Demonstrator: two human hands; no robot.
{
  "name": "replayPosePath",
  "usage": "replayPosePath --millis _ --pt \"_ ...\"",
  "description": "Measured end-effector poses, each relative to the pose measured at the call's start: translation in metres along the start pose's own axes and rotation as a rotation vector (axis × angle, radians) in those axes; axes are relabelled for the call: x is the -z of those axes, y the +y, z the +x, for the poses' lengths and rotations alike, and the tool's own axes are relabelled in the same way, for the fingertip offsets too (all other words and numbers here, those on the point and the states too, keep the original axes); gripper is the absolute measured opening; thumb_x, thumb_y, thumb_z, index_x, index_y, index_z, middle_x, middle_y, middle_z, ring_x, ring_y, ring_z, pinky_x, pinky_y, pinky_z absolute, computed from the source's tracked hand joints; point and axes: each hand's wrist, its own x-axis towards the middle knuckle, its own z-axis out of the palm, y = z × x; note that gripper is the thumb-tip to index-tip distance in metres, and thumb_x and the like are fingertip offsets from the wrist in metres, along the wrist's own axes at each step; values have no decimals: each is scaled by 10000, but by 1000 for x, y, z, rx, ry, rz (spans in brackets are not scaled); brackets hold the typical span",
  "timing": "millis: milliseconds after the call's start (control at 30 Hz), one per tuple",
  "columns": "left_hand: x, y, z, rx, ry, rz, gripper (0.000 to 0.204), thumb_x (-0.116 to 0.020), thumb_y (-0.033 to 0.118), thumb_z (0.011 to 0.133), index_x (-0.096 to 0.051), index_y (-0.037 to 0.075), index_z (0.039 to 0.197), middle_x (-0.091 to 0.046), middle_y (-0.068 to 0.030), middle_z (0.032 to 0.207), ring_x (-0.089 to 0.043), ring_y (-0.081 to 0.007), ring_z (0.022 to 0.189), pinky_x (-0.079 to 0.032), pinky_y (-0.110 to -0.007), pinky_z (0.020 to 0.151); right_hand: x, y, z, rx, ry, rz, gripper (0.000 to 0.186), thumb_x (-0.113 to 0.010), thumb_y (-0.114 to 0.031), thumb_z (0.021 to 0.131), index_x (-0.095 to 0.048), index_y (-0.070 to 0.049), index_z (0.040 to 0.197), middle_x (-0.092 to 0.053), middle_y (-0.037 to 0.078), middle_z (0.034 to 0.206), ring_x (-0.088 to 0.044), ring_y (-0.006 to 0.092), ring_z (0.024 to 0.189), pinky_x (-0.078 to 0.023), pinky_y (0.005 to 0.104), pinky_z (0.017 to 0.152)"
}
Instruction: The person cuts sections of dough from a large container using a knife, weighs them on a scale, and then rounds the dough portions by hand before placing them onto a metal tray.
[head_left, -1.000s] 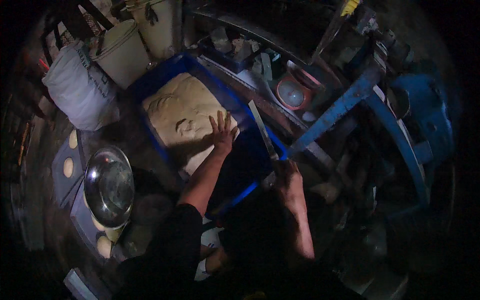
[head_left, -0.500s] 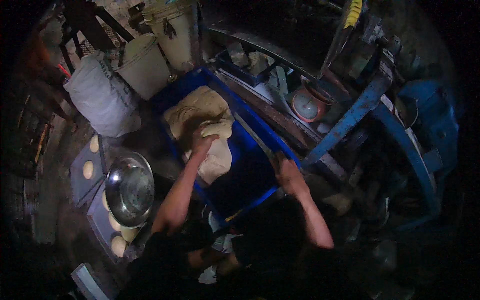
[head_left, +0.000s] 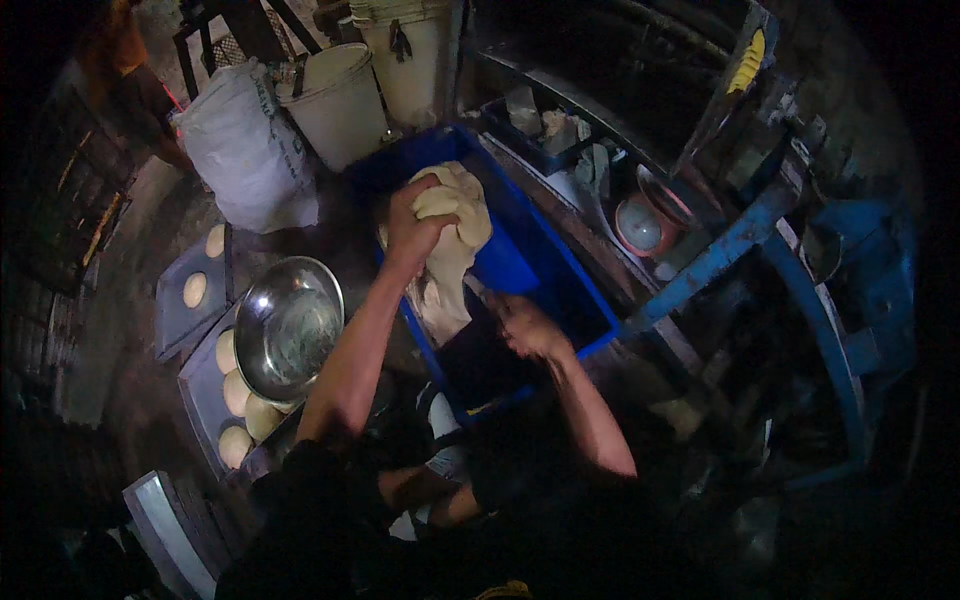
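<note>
A big lump of pale dough (head_left: 462, 222) lies in a blue rectangular crate (head_left: 507, 262). My left hand (head_left: 415, 232) grips its upper part, fingers curled over a raised fold. Lower down, the dough stretches toward the crate's near left side. My right hand (head_left: 532, 327) is closed round the handle of a long knife (head_left: 477, 288). Its blade points up and left against the dough's right edge, and most of it is hidden there.
Left of the crate, a steel bowl (head_left: 290, 330) overlaps a grey tray (head_left: 208, 405) holding several dough balls. Behind stand a white sack (head_left: 245, 150) and a pale bucket (head_left: 340, 110). A round-dial scale (head_left: 640, 228) and blue metal frame (head_left: 715, 250) stand right.
My left hand has lifted and folded the dough upward. My right hand has brought the knife left to the dough. The whole view has shifted slightly.
</note>
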Motion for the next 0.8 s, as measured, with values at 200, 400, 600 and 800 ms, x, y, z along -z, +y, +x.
replayPosePath --millis 200,400,600,800 --pt "40 82 -29 -52 70 -143 592 -716 -37 682 -578 -9 1258 -628 -101 1179 -615 -203 1070 -486 -318 925 0 14 -110 -166 -186 62 382 -476 -451 1024 -589 -104 1138 -551 38 719 -519 112 533 -414 285 431" --pt "144 204 -45 -275 -258 194 527 -630 4 771 -538 74 1285 -601 -95 1233 -586 -219 1132 -474 -361 962 4 27 -175 -189 255 259 372 -492 -462 1019 -566 -100 1057 -497 -22 681 -463 58 491 -369 225 412" --pt "240 146 -69 -220 -543 639 424 -675 -6 736 -598 65 1147 -665 -105 1064 -637 -228 1048 -491 -361 916 -23 5 -217 -21 235 443 323 -509 -432 1024 -539 -111 997 -429 -26 614 -352 49 422 -240 217 370" --pt "273 97 -108 -227 -537 843 519 -688 -55 718 -595 68 1214 -626 -81 1226 -597 -225 1140 -464 -347 980 -36 15 -250 2 219 457 308 -500 -405 1034 -526 -99 1001 -447 -25 634 -361 52 428 -255 220 379"
